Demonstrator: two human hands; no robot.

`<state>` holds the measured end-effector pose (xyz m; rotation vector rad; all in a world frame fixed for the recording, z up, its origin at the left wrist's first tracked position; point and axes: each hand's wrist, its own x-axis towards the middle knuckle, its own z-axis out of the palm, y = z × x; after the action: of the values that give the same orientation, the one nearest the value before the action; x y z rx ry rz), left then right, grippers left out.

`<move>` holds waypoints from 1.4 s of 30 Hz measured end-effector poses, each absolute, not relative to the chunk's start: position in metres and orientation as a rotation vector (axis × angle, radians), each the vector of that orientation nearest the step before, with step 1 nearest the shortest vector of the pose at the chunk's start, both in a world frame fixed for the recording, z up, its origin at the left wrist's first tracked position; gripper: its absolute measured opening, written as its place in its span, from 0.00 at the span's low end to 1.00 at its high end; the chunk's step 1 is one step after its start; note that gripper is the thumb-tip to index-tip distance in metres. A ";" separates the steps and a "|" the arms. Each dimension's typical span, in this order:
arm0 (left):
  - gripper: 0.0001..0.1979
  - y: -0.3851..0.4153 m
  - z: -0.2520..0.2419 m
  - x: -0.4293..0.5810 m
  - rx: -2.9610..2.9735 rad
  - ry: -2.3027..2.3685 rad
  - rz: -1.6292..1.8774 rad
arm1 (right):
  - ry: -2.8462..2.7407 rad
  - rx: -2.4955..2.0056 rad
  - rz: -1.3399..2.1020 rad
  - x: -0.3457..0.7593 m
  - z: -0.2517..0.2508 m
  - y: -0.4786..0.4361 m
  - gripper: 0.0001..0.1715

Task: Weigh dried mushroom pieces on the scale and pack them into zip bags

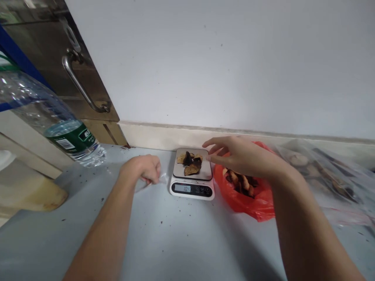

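Note:
A small white digital scale [192,196] sits on the table, its display showing what looks like 10.4. Several dried brown pieces [192,168], dark on one side, lie on its plate. My right hand [230,154] hovers at the plate's right side with fingers apart, holding nothing. Below that hand is an open red plastic bag [258,210] containing more dried brown pieces [240,184]. Left of the scale, my left hand [143,168] is closed on a clear plastic bag [163,178], which is mostly hidden by the fingers.
Clear plastic bags with dried pieces [325,175] lie at the right. On the left are a tilted-looking water bottle [70,134] and a translucent container [35,191] with yellowish contents. A white wall [222,70] rises behind the table [164,242]; crumbs dot its surface.

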<state>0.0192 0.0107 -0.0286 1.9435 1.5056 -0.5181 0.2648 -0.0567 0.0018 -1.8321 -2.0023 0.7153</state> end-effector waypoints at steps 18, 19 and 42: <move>0.16 -0.006 0.009 0.027 1.884 1.259 0.174 | -1.755 -1.434 1.022 0.218 -0.016 -0.051 0.20; 0.16 -0.007 0.009 0.028 1.874 1.225 0.175 | -1.700 -1.393 1.092 0.216 -0.018 -0.050 0.21; 0.13 -0.014 0.014 0.027 2.093 1.243 0.508 | -2.033 -1.461 0.616 0.222 -0.020 -0.048 0.16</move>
<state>0.0273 -0.0144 0.0136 2.0933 1.2434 0.5084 0.2222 -0.0482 -0.0195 -1.4608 -2.0333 0.6157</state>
